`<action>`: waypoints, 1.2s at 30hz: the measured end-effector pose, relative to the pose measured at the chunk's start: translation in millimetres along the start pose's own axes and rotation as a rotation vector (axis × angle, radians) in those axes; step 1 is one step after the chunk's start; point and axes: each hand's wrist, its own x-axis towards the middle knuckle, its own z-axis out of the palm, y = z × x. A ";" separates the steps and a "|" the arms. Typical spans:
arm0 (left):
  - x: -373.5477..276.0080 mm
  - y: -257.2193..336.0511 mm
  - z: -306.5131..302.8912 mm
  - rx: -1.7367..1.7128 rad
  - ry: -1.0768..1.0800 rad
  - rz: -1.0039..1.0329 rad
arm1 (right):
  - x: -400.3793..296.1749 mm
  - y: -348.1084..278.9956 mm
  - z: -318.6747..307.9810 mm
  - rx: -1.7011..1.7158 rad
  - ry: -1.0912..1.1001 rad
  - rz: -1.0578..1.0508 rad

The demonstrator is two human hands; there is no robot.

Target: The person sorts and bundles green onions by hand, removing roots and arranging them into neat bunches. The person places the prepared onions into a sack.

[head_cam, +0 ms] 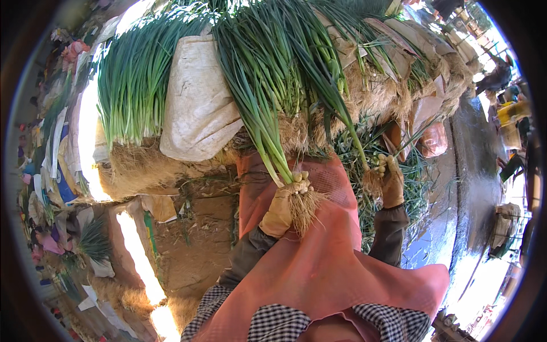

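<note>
My left hand [278,211], in a tan glove, grips several green onions [273,145] just above their roots. Those roots [308,207] hang as a shaggy pale brown tuft over the red apron [295,265] on my lap. Farther right, my gloved right hand [391,181] pinches the root end of a thicker green onion stalk [354,137], its leaves still lying on the heap. A loose onion heap [286,89] rests before me on a raised, straw-coloured fibrous bed [363,96].
A neatly lined row of green onions [132,85] lies at the left, beside a white woven sack [198,98]. Leaf trimmings [372,222] cover the ground under my right arm. Wet pavement [474,141] lies at the right. Bare soil [196,239] shows at the left.
</note>
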 end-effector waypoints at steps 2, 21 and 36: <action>-5.2 1.0 17.1 0.045 0.139 -0.012 | -7.4 8.2 15.9 0.142 -0.207 0.121; -29.8 47.7 63.8 0.030 -0.416 0.114 | 41.7 91.5 -144.1 -2.208 -0.711 -0.169; -15.9 49.4 61.4 0.009 -0.011 0.132 | 161.8 -31.7 168.9 -1.178 -0.157 -0.371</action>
